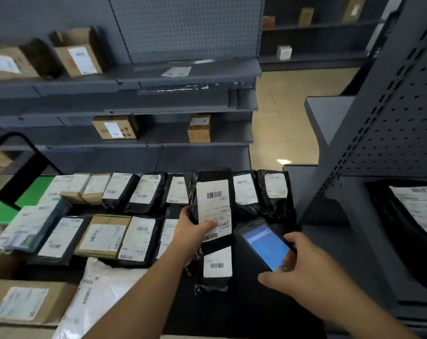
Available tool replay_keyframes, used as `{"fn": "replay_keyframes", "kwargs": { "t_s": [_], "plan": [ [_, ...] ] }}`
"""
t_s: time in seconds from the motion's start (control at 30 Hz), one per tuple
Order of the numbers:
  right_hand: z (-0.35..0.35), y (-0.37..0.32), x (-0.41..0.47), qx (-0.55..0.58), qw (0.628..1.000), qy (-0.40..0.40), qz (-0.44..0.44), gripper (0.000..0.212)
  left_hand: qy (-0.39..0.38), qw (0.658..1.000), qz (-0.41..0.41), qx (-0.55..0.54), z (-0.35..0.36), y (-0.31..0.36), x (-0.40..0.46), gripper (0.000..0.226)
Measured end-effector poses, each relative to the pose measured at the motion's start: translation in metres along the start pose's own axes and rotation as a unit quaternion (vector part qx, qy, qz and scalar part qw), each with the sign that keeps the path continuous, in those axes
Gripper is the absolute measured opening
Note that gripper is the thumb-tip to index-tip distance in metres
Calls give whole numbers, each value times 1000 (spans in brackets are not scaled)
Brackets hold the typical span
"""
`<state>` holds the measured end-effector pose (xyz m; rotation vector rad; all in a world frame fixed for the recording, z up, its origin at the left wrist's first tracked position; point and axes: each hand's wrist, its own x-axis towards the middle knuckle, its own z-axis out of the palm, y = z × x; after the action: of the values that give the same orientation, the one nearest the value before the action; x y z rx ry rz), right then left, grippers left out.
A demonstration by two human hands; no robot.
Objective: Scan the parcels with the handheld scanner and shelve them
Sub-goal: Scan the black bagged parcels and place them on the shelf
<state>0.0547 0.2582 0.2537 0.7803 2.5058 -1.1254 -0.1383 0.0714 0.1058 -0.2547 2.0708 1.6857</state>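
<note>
Rows of black poly-bag parcels with white labels [144, 192] fill the far and left part of the dark bench [251, 309], edge to edge, no gap for a hand. Near right part of the bench lies bare. Grey perforated-steel shelf upright [369, 133] walls off the right side (its low shelf taken by a big black bag [403, 228]). Top grey metal shelf [195, 72] is mostly bare right of the brown cardboard boxes [78, 55]. Tan floor aisle [281, 118] runs open btw. the racks.
</note>
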Motion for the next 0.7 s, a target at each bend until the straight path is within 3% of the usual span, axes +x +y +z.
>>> {"fn": "replay_keyframes", "kwargs": {
  "t_s": [0.13,0.27,0.7],
  "plan": [
    [-7,-22,-2,4,1000,-9,-22,71,19,999,47,-5,-17,16,-8,71],
    [-7,-32,-2,-7,999,-6,-36,77,20,997,74,-17,-26,23,-14,60],
    [-4,-38,-6,-13,999,-11,-32,93,38,996,86,-9,-28,18,-18,61]
  ]
}}
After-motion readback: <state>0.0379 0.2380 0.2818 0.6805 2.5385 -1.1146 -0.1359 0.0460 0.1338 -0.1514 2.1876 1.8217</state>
